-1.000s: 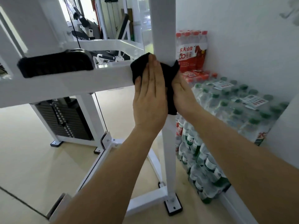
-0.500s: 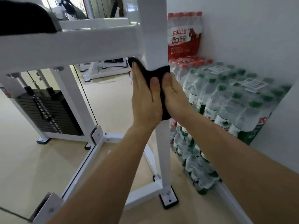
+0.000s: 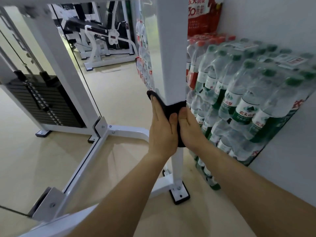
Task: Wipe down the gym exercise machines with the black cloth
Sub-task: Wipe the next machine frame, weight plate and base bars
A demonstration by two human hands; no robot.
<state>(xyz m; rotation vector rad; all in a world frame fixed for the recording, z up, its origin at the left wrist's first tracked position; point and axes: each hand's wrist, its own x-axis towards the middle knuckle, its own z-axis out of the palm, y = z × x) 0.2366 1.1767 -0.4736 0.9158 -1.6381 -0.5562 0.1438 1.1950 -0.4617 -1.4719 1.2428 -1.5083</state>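
A black cloth is wrapped around the white upright post of a gym machine, about halfway down it. My left hand presses the cloth against the post's left side with straight fingers and its thumb on the front. My right hand presses the cloth from the right side, thumb on the front beside the left thumb. The right fingertips are hidden behind the post.
Shrink-wrapped packs of green-capped water bottles are stacked against the wall right of the post, with red packs behind. The post's black foot and white floor bars lie below. A black weight stack stands left; another machine is beyond.
Both hands have slid the cloth down the post, from the crossbar joint to well below it. My view has dropped with them, so the crossbar is out of sight.
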